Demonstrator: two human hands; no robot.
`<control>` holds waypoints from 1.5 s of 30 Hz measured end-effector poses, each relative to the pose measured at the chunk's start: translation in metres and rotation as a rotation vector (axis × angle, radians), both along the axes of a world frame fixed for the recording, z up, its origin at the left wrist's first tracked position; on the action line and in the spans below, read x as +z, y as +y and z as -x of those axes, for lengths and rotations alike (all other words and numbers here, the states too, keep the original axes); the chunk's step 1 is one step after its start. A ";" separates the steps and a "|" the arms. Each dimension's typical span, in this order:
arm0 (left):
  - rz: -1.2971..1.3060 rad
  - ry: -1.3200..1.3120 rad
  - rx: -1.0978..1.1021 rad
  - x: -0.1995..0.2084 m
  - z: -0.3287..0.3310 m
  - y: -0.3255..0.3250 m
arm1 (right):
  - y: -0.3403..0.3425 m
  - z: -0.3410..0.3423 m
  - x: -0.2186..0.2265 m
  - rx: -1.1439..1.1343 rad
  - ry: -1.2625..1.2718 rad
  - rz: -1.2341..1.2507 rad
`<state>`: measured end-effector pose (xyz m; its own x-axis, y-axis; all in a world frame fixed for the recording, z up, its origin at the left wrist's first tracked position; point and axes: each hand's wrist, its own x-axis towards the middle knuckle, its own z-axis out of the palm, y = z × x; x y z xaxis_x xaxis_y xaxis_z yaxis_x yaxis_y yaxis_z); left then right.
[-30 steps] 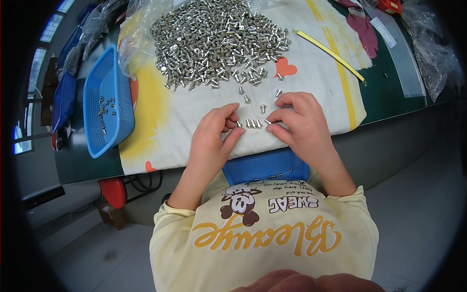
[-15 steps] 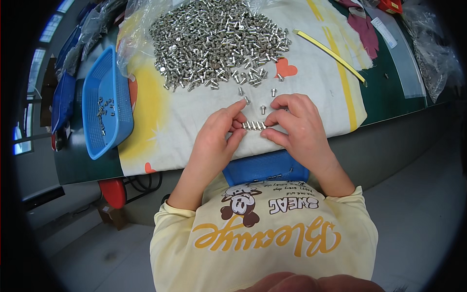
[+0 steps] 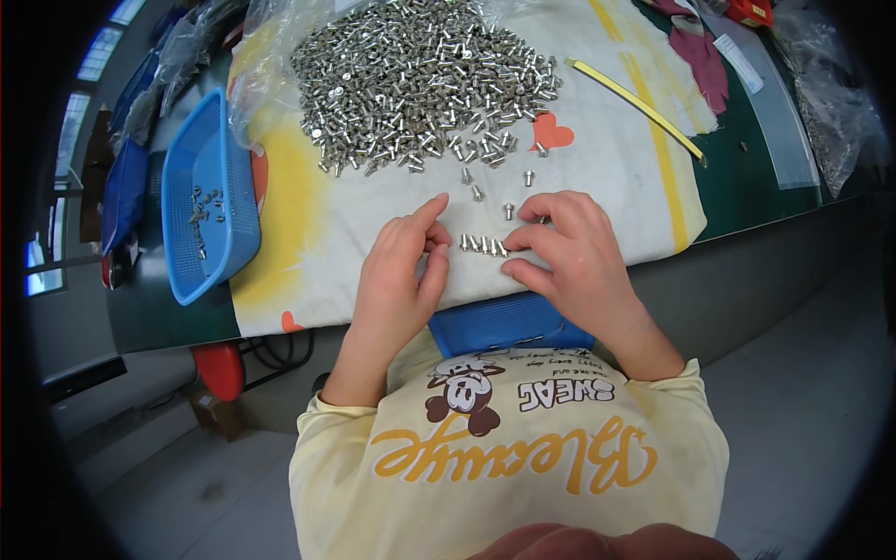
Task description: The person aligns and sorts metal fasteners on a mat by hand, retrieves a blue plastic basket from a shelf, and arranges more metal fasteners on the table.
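A short row of small silver screws [image 3: 483, 245] lies on the white cloth between my two hands. My left hand [image 3: 401, 266] is open just left of the row, fingers apart and holding nothing. At the row's right end is my right hand [image 3: 574, 245], open, with a gap between thumb and index finger; its index fingertip is close to the last screw, and I cannot tell if they touch. Part of another screw [image 3: 544, 219] shows by its bent fingers. A few loose screws, among them a single screw [image 3: 509, 211], lie just beyond the row.
A large heap of screws [image 3: 420, 84] covers the cloth's far part. At left stands a light-blue basket [image 3: 245, 219] with some screws inside. A darker blue tray [image 3: 467, 322] sits below the table's front edge. A yellow strip [image 3: 639, 110] lies at the right, near clear plastic bags [image 3: 821, 121].
My left hand has drawn back to the left, off the row of screws. The right fingers have opened from the row's right end, and the screws now stand slightly looser and tilted.
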<state>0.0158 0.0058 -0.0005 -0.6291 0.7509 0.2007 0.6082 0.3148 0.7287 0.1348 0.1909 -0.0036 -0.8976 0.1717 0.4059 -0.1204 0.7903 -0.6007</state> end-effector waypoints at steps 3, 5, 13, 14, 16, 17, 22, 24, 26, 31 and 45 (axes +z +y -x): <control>-0.031 0.000 0.016 -0.001 0.000 0.001 | -0.003 0.000 0.001 0.011 0.002 -0.002; -0.033 0.001 0.025 -0.002 0.000 0.001 | -0.005 -0.001 0.001 0.002 0.003 -0.004; 0.006 0.005 -0.016 0.000 -0.003 0.000 | -0.004 -0.004 0.001 -0.011 -0.005 -0.028; 0.002 0.004 -0.023 0.001 -0.004 0.001 | -0.002 -0.004 0.001 -0.002 -0.018 -0.030; 0.001 0.009 -0.030 0.002 -0.005 0.002 | 0.001 -0.005 0.001 0.009 -0.032 -0.035; 0.002 0.015 -0.040 0.002 -0.005 0.003 | 0.002 -0.005 0.002 0.004 -0.031 -0.034; -0.010 0.008 -0.048 0.003 -0.006 0.009 | 0.007 -0.004 0.004 -0.013 -0.029 -0.043; -0.019 0.012 -0.056 0.003 -0.006 0.011 | 0.009 -0.004 0.004 -0.017 -0.026 -0.029; -0.020 0.036 -0.072 0.003 -0.007 0.011 | 0.010 -0.003 0.004 -0.017 -0.029 -0.029; -0.021 0.045 -0.082 0.004 -0.008 0.013 | 0.012 -0.002 0.004 -0.017 -0.031 -0.033; -0.119 -0.148 -0.045 0.001 -0.009 0.013 | 0.002 -0.003 0.002 -0.021 0.013 -0.001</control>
<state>0.0244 0.0184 0.0005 -0.6249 0.7552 0.1979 0.5034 0.1959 0.8416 0.1379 0.1931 -0.0014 -0.8883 0.1904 0.4180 -0.1117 0.7932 -0.5987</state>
